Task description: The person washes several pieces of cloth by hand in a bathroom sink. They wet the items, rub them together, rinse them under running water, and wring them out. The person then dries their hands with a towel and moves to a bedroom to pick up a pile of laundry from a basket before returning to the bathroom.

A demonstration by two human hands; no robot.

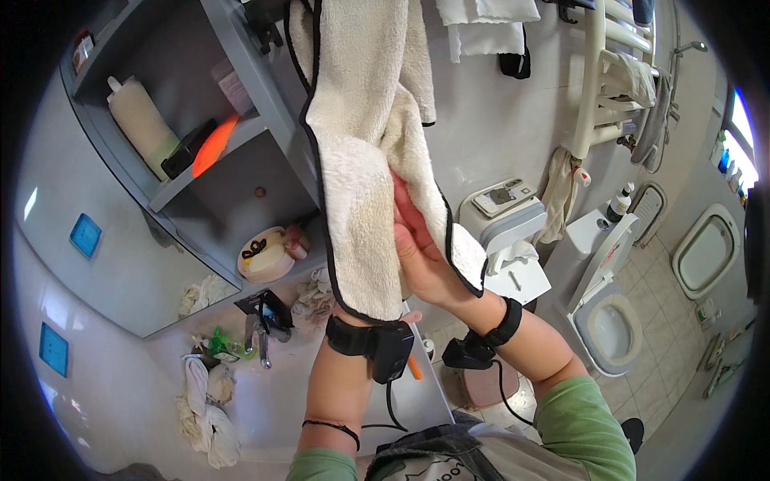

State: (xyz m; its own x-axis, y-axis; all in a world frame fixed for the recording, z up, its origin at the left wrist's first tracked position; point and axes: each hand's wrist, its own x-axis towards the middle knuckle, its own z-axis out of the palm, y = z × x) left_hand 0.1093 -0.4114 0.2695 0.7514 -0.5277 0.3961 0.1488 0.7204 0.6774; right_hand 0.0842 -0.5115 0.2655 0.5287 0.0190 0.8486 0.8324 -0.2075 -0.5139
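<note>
A cream towel (361,156) with black edging hangs in front of me from the top of the view. My right hand (426,267) is in a fold of its lower part, with curled fingers and thumb against the cloth. One flap passes over the outer side of that hand. My left hand is covered by the towel's left panel; only the wrist and forearm show below the hem. Each wrist wears a black strap with a cabled device, the left device (394,352) just under the hem and the right device (469,352) lower right.
Below lies a white washbasin (271,409) with a chrome faucet (263,343) and crumpled cloths (207,415). Grey shelves (207,162) with a mirror stand left. At right are a phone (504,196) on a white box, a toilet (610,330) and a towel radiator (592,78).
</note>
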